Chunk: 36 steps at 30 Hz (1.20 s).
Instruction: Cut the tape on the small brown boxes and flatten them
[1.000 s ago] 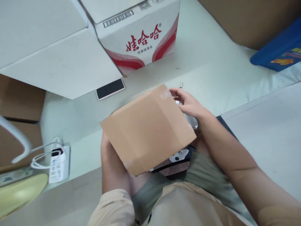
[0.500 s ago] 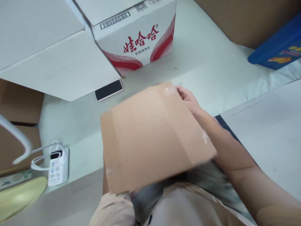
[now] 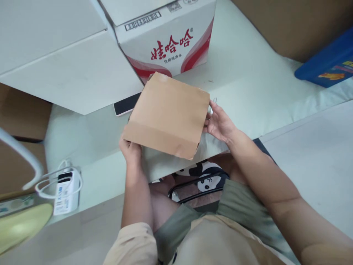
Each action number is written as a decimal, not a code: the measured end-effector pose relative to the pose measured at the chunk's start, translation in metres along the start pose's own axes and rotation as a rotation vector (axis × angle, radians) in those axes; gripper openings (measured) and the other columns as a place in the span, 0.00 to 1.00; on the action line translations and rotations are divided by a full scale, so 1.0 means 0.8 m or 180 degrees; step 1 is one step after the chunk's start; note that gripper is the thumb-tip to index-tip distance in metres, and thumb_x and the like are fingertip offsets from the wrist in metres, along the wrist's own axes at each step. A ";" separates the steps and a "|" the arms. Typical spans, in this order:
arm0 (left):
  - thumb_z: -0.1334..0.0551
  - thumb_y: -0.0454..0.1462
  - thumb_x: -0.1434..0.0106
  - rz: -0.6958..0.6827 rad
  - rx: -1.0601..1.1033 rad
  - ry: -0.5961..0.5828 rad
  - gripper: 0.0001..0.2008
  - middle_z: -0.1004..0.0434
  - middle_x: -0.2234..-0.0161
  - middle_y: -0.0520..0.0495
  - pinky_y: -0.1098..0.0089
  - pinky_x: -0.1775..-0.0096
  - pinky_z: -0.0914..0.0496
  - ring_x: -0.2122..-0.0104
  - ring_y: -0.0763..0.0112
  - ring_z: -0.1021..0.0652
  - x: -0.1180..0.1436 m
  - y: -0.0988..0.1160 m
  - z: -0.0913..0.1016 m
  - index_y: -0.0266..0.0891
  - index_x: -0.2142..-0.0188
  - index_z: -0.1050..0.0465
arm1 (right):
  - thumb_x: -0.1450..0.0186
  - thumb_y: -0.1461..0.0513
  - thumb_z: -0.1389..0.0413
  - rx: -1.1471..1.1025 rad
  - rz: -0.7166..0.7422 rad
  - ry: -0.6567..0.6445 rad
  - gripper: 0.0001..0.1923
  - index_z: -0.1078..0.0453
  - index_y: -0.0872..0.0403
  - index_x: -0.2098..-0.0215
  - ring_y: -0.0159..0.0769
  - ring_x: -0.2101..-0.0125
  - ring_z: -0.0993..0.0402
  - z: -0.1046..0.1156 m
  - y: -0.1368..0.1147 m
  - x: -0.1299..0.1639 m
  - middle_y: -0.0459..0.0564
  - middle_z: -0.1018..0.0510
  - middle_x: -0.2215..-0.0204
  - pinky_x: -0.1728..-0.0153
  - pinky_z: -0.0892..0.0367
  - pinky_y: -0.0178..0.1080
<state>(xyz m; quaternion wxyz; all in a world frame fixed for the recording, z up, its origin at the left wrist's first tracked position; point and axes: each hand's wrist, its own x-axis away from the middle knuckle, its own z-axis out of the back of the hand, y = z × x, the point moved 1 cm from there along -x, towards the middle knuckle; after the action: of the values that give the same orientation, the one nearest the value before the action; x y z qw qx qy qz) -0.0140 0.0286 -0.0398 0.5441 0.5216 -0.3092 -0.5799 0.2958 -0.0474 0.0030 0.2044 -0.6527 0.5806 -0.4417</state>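
A flat brown cardboard box (image 3: 171, 112) is tilted over the table in front of me, its broad face turned up. My left hand (image 3: 131, 149) grips its near left corner, with the fingers mostly hidden beneath. At the right edge my right hand (image 3: 219, 123) holds the box, thumb along the side and fingers curled at the edge and partly under it. Behind the box, a dark-faced phone (image 3: 125, 105) lies on the table, partly covered by it.
A white and red carton (image 3: 168, 48) and large white boxes (image 3: 71, 70) stand behind. To the left are a white power bank (image 3: 66, 195) with a looped cable and a yellow-green rounded object (image 3: 24, 228). A blue container (image 3: 328, 62) stands at right on the pale table (image 3: 248, 81).
The cardboard box has moved away from my body over the table and been turned, showing a different orientation. My left hand, hidden before, now shows at its corner.
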 end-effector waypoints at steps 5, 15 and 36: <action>0.34 0.38 0.45 -0.0122 0.0075 -0.0257 0.22 0.20 0.42 0.45 0.56 0.32 0.35 0.37 0.56 0.25 0.000 -0.011 0.006 0.45 0.49 0.18 | 0.53 0.55 0.29 0.0059 -0.0058 0.0374 0.32 0.32 0.47 0.52 0.46 0.55 0.20 0.005 0.004 -0.005 0.48 0.17 0.55 0.52 0.21 0.49; 0.37 0.35 0.56 0.0636 0.1048 0.0245 0.18 0.22 0.44 0.44 0.70 0.59 0.23 0.50 0.61 0.19 -0.003 0.020 0.001 0.43 0.62 0.20 | 0.56 0.59 0.34 0.0363 0.0119 0.0915 0.20 0.23 0.54 0.64 0.43 0.66 0.19 0.006 -0.005 0.005 0.49 0.16 0.66 0.59 0.20 0.47; 0.35 0.38 0.51 0.1281 0.1524 0.0183 0.09 0.22 0.62 0.48 0.71 0.69 0.28 0.75 0.76 0.24 -0.008 0.045 -0.004 0.40 0.68 0.24 | 0.32 0.72 0.44 0.1311 0.1756 0.2495 0.17 0.38 0.51 0.76 0.18 0.87 0.39 0.098 -0.163 -0.025 0.35 0.34 0.85 0.89 0.40 0.21</action>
<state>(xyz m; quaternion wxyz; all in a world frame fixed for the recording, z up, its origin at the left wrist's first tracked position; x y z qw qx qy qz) -0.0009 0.0275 -0.0052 0.5182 0.5795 -0.5184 -0.3563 0.4359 -0.0164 0.0569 0.2046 -0.2074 0.6650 -0.6877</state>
